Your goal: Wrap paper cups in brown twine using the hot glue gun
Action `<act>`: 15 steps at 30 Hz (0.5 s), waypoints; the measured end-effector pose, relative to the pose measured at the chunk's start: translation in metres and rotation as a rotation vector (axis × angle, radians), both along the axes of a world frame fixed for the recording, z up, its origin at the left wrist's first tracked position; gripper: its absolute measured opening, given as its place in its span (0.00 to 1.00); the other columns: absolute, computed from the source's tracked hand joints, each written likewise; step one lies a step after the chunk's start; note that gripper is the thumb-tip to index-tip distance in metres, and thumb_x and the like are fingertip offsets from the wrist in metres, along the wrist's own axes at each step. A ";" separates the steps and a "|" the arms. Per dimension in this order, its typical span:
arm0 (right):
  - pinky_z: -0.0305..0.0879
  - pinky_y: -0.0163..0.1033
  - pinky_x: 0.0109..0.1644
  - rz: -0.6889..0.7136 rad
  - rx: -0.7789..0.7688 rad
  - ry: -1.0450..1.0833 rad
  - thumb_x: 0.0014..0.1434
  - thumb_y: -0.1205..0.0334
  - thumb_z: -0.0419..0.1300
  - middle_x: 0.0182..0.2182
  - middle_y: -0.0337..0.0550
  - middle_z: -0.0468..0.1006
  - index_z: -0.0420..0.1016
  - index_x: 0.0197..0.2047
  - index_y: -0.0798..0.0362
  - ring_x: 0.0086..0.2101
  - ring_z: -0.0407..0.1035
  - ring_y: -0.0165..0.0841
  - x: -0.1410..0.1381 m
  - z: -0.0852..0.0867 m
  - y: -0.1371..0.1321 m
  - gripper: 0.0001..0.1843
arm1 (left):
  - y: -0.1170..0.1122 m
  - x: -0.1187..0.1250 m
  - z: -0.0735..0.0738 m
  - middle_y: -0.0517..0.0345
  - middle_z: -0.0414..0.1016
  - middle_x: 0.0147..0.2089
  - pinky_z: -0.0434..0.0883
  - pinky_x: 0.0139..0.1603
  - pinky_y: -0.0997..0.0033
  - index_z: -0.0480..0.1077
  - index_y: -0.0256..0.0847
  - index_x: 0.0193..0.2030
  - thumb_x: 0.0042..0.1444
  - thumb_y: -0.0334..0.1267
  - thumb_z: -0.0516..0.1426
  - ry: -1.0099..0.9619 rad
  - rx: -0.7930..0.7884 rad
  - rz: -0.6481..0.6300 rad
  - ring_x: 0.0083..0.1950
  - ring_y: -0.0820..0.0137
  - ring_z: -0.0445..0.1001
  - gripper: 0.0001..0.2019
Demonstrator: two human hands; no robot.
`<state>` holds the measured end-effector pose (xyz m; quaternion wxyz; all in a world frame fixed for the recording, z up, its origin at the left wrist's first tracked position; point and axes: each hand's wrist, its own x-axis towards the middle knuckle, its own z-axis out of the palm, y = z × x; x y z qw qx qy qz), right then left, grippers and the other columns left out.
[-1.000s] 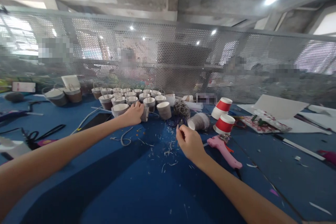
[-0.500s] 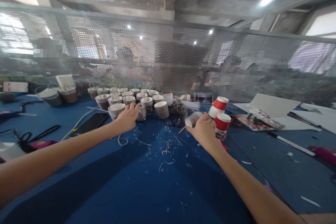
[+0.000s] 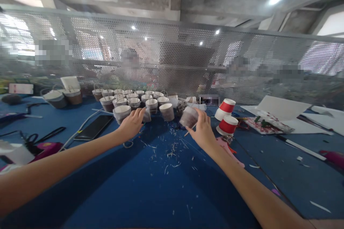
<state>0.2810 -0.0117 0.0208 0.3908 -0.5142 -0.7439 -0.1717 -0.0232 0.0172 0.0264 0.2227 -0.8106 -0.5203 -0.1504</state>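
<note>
Grey, fibre-wrapped tapered cup [image 3: 188, 117]: in the head view, this item is tilting near the middle of the blue table [image 3: 172, 193], in front of a tangled grey-brown bundle of strand [image 3: 182, 106].

Right hand [image 3: 202, 127]: the grip is closing around the cup's right side, thumb low and fingers over the upper edge. Whether the cup's lower edge is touching the table cannot be told.

Left hand [image 3: 132, 122]: the fingertips are reaching a small grey cup [image 3: 147, 115], which they are partly hiding. Whether this grip is clamping it or only touching it cannot be told.

Progress: the work is appearing well advanced. Several of the white-rimmed grey and brown cups [image 3: 167, 112] are carrying thin arched handles; the right-hand cup is showing its wrap but no discernible handle. The red-and-white paper cups [image 3: 228, 125] are showing no wrap and are seemingly remaining to be covered.

Count:
- Right-hand cup: one.
- Cup at the left hand: one.
- Grouped white-rimmed cups: roughly fifteen; overlap is preventing an exact figure.
- Handled cups [image 3: 73, 96] standing apart at far left: two.
- Red-and-white cups: two visible, standing inverted.
- Flat black slab [image 3: 94, 127]: one.
- Pink plastic tool [image 3: 228, 148], partly hidden behind the right forearm: one.
- Pale thread scraps [image 3: 172, 154]: many, uncountable.
</note>
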 end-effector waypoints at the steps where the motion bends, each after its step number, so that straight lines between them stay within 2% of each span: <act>1: 0.64 0.57 0.55 0.008 -0.014 -0.004 0.53 0.67 0.61 0.56 0.65 0.62 0.46 0.62 0.58 0.56 0.58 0.55 -0.003 -0.001 -0.002 0.38 | 0.001 0.002 0.002 0.36 0.62 0.61 0.66 0.54 0.57 0.49 0.31 0.65 0.56 0.33 0.50 0.012 0.001 0.024 0.59 0.52 0.63 0.29; 5: 0.65 0.58 0.53 -0.058 -0.025 -0.009 0.54 0.67 0.61 0.55 0.65 0.62 0.48 0.61 0.58 0.53 0.60 0.56 -0.008 -0.005 -0.009 0.36 | 0.003 0.011 0.010 0.36 0.64 0.58 0.66 0.52 0.58 0.49 0.29 0.66 0.56 0.33 0.51 0.074 0.018 0.099 0.56 0.51 0.64 0.30; 10: 0.66 0.58 0.48 -0.167 -0.094 0.011 0.54 0.67 0.61 0.53 0.67 0.61 0.50 0.59 0.60 0.54 0.58 0.59 0.001 -0.009 0.000 0.34 | 0.000 0.024 0.017 0.32 0.61 0.61 0.67 0.51 0.55 0.50 0.27 0.66 0.54 0.28 0.52 0.132 0.010 0.147 0.58 0.48 0.62 0.33; 13: 0.64 0.58 0.50 -0.194 -0.152 0.035 0.52 0.69 0.61 0.54 0.68 0.59 0.50 0.59 0.61 0.56 0.55 0.59 0.007 -0.013 0.006 0.34 | -0.005 0.037 0.030 0.30 0.57 0.64 0.69 0.48 0.56 0.50 0.27 0.67 0.50 0.27 0.54 0.126 -0.097 0.205 0.59 0.45 0.62 0.35; 15: 0.62 0.58 0.51 -0.193 -0.166 0.059 0.52 0.71 0.60 0.55 0.67 0.59 0.50 0.58 0.61 0.57 0.54 0.59 0.008 -0.015 0.008 0.33 | -0.008 0.046 0.045 0.29 0.59 0.62 0.71 0.45 0.54 0.54 0.28 0.65 0.48 0.29 0.57 0.088 -0.226 0.237 0.57 0.43 0.65 0.35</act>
